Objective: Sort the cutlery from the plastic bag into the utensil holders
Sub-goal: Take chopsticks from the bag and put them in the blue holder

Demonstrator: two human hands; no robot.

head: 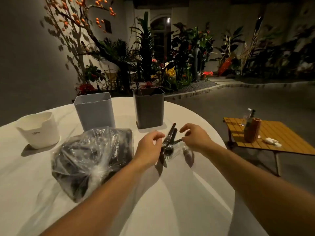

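Hands: left grip (150, 147) pinches dark forks (167, 143), right grip (196, 136) pinches one handle, w/ crinkly clear bag (90, 159) beside.

Both hands, left (150, 147) and right (196, 137), pinch a cutlery bundle (168, 142) above the table (170, 193), between the bag (92, 159) and dark holder (148, 108), near the grey (94, 112) and white (39, 129) holders.

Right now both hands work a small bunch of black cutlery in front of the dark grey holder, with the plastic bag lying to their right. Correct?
Not quite. In the head view the plastic bag lies to the left of the left hand and right hand, not their right. The black cutlery and dark grey holder are as stated.
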